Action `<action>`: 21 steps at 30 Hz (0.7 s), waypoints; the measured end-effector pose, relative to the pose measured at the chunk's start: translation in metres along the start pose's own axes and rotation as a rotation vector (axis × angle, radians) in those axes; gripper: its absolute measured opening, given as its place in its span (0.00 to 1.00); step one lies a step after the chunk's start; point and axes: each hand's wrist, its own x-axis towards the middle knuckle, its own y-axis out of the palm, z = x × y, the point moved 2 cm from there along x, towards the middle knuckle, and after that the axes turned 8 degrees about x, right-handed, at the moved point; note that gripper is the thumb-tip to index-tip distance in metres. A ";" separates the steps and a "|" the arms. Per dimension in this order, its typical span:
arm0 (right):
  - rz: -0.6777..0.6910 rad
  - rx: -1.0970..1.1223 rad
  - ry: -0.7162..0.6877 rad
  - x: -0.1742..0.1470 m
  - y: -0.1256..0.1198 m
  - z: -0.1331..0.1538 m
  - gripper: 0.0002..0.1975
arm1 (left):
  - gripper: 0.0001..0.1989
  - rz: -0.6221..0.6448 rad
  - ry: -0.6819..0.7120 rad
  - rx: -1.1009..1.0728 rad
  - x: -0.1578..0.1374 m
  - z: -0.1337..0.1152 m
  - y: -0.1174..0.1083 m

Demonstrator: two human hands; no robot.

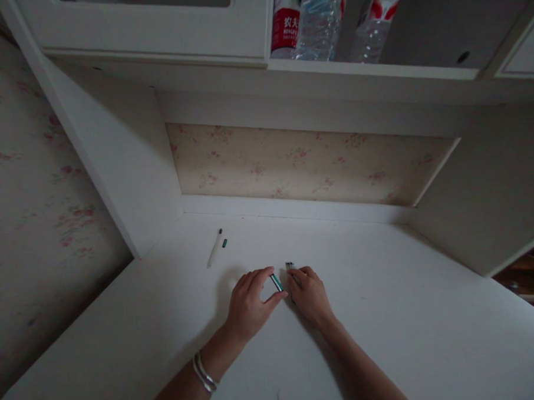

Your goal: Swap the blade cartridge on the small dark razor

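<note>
Two bare forearms are seen at the near edge, reaching away over the white desk (386, 289); silver bangles (205, 373) are worn on the left wrist. Left hand (249, 304) is curled, with a small teal-and-white cartridge (276, 282) pinched between thumb and forefinger, held just above the desk surface near its middle. Right hand (310, 293) is set just right of it, knuckles up, fingers bent down onto a small dark device (290, 265) whose far end shows past the fingertips; whether it is gripped or only pressed cannot be told. The two hands are nearly touching at the cartridge. Farther back and left, a white pen-like stick with a dark tip (215, 248) is laid on the desk, tilted, with a tiny dark-teal cap (224, 243) just beside it on the right. A floral wallpaper panel (301, 163) is seen at the far back of the desk recess. Above, on a white shelf (367, 72), three clear water bottles with red labels (319, 24) are stood, close together. A cabinet door (153, 22) is seen top left.
</note>
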 end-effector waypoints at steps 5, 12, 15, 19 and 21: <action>0.012 0.420 -0.042 -0.002 -0.003 0.014 0.13 | 0.24 0.037 -0.024 -0.047 0.000 0.000 0.001; 0.202 0.869 0.067 -0.006 -0.001 0.026 0.14 | 0.22 0.114 0.012 0.056 0.000 0.002 0.004; 0.220 0.894 0.084 -0.006 -0.001 0.025 0.15 | 0.22 0.119 -0.011 0.004 0.000 0.004 0.005; 0.216 0.897 0.080 -0.005 -0.004 0.025 0.14 | 0.23 0.151 -0.035 -0.053 0.000 0.002 0.005; 0.214 0.896 0.073 -0.005 -0.007 0.026 0.12 | 0.25 0.183 -0.007 -0.027 0.001 0.000 0.005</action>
